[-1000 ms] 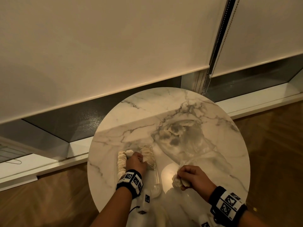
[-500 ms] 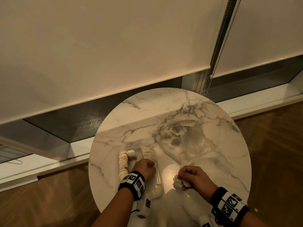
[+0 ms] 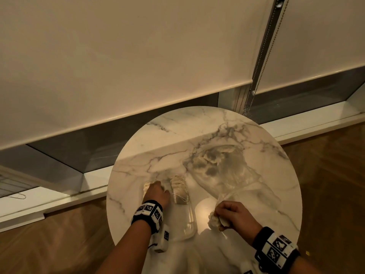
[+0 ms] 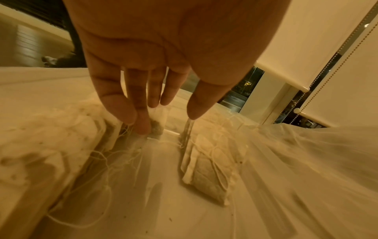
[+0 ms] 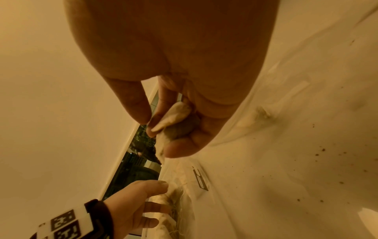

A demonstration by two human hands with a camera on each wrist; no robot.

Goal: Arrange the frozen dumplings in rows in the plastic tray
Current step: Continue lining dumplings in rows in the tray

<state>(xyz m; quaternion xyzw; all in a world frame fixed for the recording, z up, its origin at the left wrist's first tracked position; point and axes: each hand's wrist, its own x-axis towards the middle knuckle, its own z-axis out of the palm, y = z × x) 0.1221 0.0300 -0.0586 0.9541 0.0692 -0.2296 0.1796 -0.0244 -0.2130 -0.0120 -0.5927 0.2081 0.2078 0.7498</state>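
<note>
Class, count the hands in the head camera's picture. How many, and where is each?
2. The left hand reaches into the tray; the right hand grips a dumpling beside the tray. Neither is hidden.

Left hand (image 3: 157,194) lower centre, fingers extended downward; right hand (image 3: 232,215) lower right, fingers curled, pinching.

Left hand (image 3: 157,193) moved from middle back over left row (image 3: 147,187).

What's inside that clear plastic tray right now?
The plastic tray holds two rows of pale dumplings at its far end; the near part is bare. The left hand covers part of the left row.
</note>
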